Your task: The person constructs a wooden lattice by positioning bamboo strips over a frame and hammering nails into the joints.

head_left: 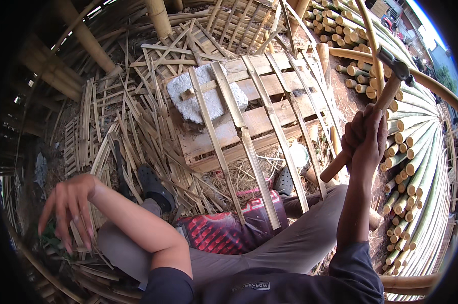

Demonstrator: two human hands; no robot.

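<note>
My right hand [365,138] is raised at the right and grips the wooden handle of a hammer [386,93], whose dark metal head points up and right. My left hand [71,205] hangs open at the lower left with fingers spread downward, holding nothing, above loose bamboo strips [132,126]. In front of me lies a frame of bamboo slats [249,147] laid across a wooden pallet [269,116]. A grey stone block [201,96] rests on the pallet under two slats. My legs in grey trousers [300,238] sit below the frame.
A stack of cut bamboo poles [416,167] fills the right side, ends facing me. Thick bamboo posts [87,38] stand at the upper left. A dark sandal [155,187] lies among the strips, another [285,180] by the pallet. A red patterned cloth [224,228] lies across my lap.
</note>
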